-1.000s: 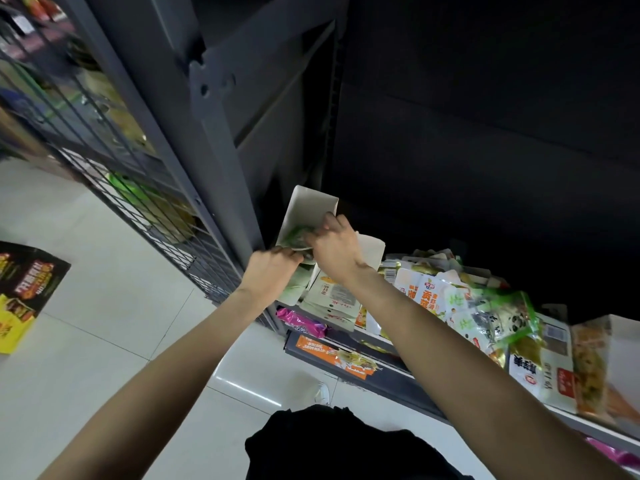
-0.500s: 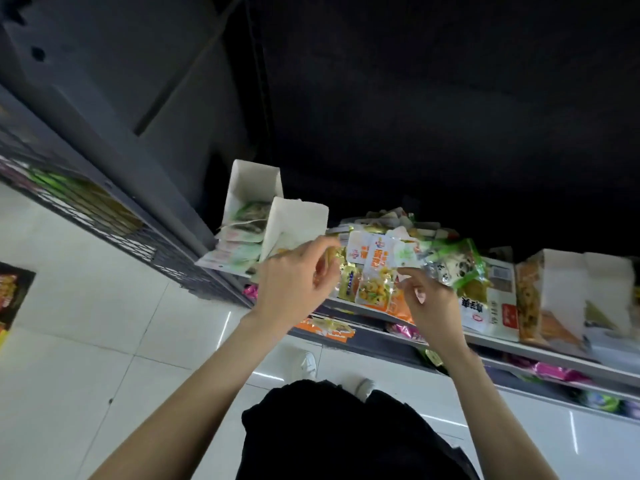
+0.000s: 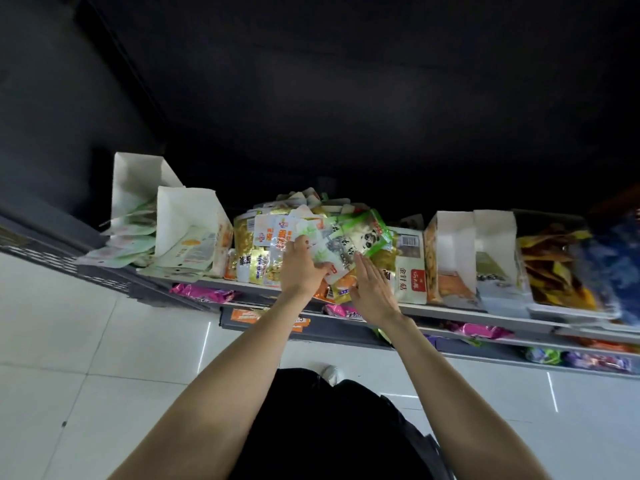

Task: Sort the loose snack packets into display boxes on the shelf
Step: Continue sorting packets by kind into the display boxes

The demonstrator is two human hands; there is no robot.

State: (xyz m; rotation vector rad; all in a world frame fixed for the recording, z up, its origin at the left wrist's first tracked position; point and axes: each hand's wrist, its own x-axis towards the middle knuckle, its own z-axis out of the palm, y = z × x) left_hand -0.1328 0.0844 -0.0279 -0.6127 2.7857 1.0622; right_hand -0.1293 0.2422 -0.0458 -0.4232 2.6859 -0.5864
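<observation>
A loose heap of small glossy snack packets, white, gold and green, lies in the middle of the grey metal shelf, between the boxes on either side. One pale packet with green leaf print and dark lettering sits at the front of the heap, and the left hand grips its near edge with curled fingers, thumb side towards the packet. The right hand is flat, fingers straight and together, its fingertips touching the lower right side of the same packet and the orange ones under it; it holds nothing.

To the left stand two white cardboard display boxes, open at the front, with pale green and white packets spilling from them over the shelf lip. To the right are a white carton with a barcode and two more white boxes, then darker bags that are too blurred to read.

The risk, as I judge it, is the heap itself: the packets are slick and piled up to the shelf edge, so pulling one out from under others could drag neighbours off onto the white tiled floor. Similar green prints also invite a packet landing in the wrong box.
</observation>
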